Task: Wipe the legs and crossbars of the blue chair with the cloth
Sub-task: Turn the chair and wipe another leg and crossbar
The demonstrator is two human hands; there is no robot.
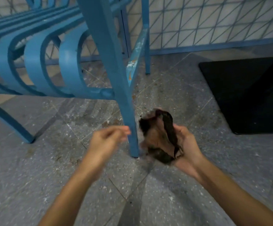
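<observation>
Fingers (pixel 183 132) of the right hand (pixel 187 149) cup the cloth (pixel 161 139) — left hand (pixel 109 138) loose, empty, by the leg (pixel 127 115).

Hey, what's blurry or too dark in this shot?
Head view: the left hand is smeared by motion blur; the cloth in the right hand is soft at its edges; the near chair leg is fairly sharp; the black mat shows no detail.

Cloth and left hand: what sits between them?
The blue chair's nearest leg stands between the left hand and the cloth, which the right hand holds. This shows in the head view.
</observation>
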